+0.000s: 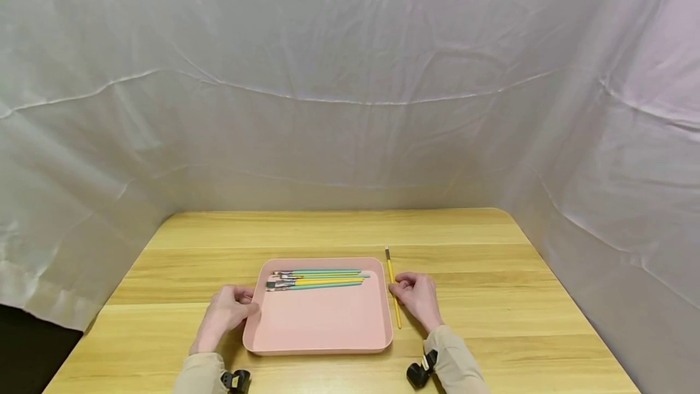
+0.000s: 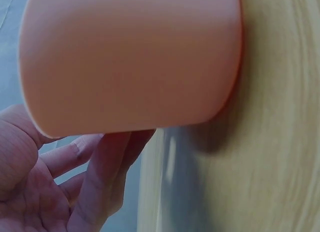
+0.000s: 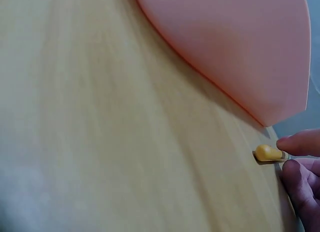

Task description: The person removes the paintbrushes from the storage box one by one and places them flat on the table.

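Note:
A shallow pink tray [image 1: 319, 327] rests on the table, several green and yellow paintbrushes [image 1: 322, 284] lying across its far part. At its left side, my left hand [image 1: 225, 314] grips the wall, thumb at the rim and fingers outside. In the left wrist view, part of those fingers [image 2: 107, 177] is hidden behind the tray wall [image 2: 135, 67]. Just right of the tray lies a single yellow paintbrush [image 1: 397, 309], its brush end pointing away. My right hand [image 1: 418, 298] pinches it near the middle between thumb and finger; the handle end [image 3: 265, 152] shows in the right wrist view.
The wooden table [image 1: 519, 297] extends on both sides of the tray. Grey-white cloth [image 1: 350, 138] hangs behind the table and along its left and right sides. A dark area [image 1: 33, 345] shows beyond the table's left edge.

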A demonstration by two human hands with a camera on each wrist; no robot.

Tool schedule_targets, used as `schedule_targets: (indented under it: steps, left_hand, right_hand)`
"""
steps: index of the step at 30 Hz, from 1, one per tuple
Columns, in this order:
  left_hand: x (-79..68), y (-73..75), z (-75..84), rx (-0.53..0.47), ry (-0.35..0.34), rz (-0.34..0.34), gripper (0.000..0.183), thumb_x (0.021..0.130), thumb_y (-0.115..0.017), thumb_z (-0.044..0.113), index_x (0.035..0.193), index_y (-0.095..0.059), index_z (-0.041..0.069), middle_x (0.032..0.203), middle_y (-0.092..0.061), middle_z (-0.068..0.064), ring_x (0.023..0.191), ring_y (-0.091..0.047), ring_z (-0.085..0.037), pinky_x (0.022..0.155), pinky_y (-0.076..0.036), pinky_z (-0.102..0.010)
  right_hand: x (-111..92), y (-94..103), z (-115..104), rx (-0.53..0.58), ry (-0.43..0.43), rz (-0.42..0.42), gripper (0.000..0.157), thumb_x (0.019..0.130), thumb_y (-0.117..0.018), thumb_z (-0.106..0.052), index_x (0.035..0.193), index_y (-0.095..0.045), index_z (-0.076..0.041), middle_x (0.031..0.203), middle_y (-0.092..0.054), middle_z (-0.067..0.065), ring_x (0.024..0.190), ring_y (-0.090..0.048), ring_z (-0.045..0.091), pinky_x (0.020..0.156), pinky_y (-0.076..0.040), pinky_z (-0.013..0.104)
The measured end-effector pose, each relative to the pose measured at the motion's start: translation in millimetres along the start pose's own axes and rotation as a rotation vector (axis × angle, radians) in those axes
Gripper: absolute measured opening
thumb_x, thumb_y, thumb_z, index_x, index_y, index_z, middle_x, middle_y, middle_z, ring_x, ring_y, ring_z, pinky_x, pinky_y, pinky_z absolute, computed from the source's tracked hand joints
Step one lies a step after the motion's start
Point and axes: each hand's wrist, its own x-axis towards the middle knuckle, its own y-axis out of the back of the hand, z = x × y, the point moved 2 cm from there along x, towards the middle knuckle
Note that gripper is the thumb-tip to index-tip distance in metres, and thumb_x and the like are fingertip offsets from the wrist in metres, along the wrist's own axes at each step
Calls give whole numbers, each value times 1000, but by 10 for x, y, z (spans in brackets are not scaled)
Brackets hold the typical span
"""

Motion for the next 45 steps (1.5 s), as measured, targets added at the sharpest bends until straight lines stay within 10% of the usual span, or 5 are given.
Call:
schedule_targets:
  steps: [27,45]
  left_hand:
    - [3,1,-21,10,-14,-5,31,77,-69,5,105,-72,-8,85,-71,-10,74,-64,-15,61,-53,-26]
    - [-7,-19,-47,-35,-12,-2,29,77,-69,5,103,-72,-8,84,-71,-10,69,-64,-13,60,-56,-26]
  right_hand:
    - [7,4,-315,132,81,2,14,82,-73,0,96,-77,1,81,-71,11,73,-58,3,65,-50,13]
    - [75,-126,-759,128,261,-296,22,88,-71,-3,108,-73,5,92,-75,12,83,-66,14,76,-55,18]
